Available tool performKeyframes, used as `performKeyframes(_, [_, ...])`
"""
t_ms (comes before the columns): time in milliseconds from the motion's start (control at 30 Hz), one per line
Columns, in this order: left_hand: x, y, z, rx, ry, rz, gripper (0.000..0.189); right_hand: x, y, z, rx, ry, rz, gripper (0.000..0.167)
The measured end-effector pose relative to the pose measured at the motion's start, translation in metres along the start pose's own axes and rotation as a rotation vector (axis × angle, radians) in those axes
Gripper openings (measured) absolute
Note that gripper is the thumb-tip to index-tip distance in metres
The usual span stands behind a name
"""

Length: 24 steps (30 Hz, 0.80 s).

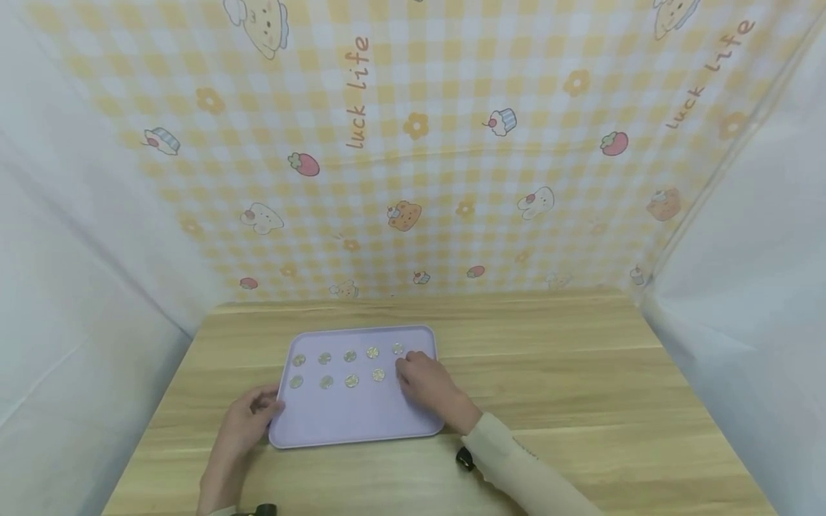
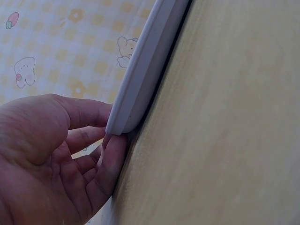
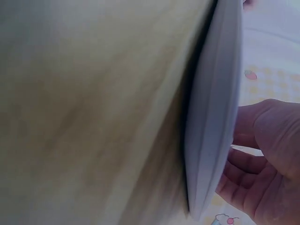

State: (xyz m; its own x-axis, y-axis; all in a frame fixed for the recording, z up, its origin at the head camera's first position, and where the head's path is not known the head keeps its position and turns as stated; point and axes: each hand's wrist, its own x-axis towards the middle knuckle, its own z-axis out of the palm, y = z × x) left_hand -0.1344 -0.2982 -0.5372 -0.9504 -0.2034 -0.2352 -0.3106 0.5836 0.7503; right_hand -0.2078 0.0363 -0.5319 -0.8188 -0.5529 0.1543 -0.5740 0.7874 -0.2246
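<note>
A lilac tray [image 1: 342,419] lies on the wooden table, with several shiny round coins [image 1: 351,381] set out on it in two rows. At the tray's left edge, my left hand [image 1: 248,419] grips the rim; in the left wrist view the thumb and fingers [image 2: 112,164] pinch the tray's corner. My right hand [image 1: 429,383] reaches over the right side of the tray, its fingers bent down close to the right end of the lower row. Its fingertips are hidden behind the hand and, in the right wrist view, behind the tray wall [image 3: 213,117], so whatever they hold cannot be seen.
Wooden tabletop [image 1: 548,380] surrounds the tray. A yellow checked cloth [image 1: 452,179] hangs at the back, and white sheets [image 1: 742,236] close off both sides. Dark wrist-worn devices [image 1: 464,459] show at both wrists.
</note>
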Motion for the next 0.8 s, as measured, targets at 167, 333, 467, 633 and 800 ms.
performKeyframes(167, [0.001,-0.001,0.000,0.006,0.004,-0.008,0.044,-0.001,0.005,0.004,0.124,-0.015,0.023,0.012])
performKeyframes(333, [0.001,0.000,0.001,0.005,0.009,-0.010,0.043,-0.001,0.011,0.005,0.277,-0.012,0.086,0.018])
performKeyframes(467, [0.002,0.000,0.001,0.013,0.014,-0.011,0.043,-0.001,0.015,0.004,0.330,-0.011,0.125,0.014])
performKeyframes(633, [0.002,-0.001,0.002,0.022,0.019,-0.015,0.042,-0.003,0.019,0.004,0.513,-0.012,0.198,0.007])
performKeyframes(800, [0.001,-0.001,0.002,0.010,0.017,-0.018,0.044,-0.005,0.022,0.005,0.823,-0.038,0.244,0.010])
